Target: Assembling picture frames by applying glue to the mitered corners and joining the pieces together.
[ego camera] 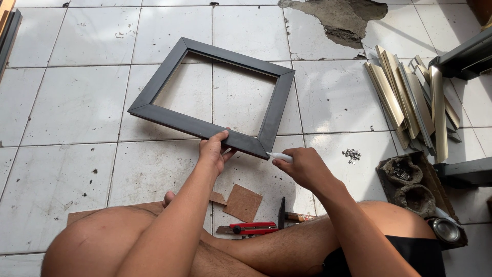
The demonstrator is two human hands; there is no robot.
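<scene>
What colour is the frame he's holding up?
Dark grey, nearly black frame, seen in the head view.

Bright daylight floods the white tiles [77,102], near glare across the middle. Soft shadow sits just under the frame [205,97] edge. Sharp focus throughout, no motion blur. Grout lines bow at the edges, wide-lens distortion. The corners sit slightly darker.

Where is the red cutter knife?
In the head view the red cutter knife lies on the tiled floor low in the middle, just before the person's crossed legs, between a brown cardboard piece and a hammer.
</scene>
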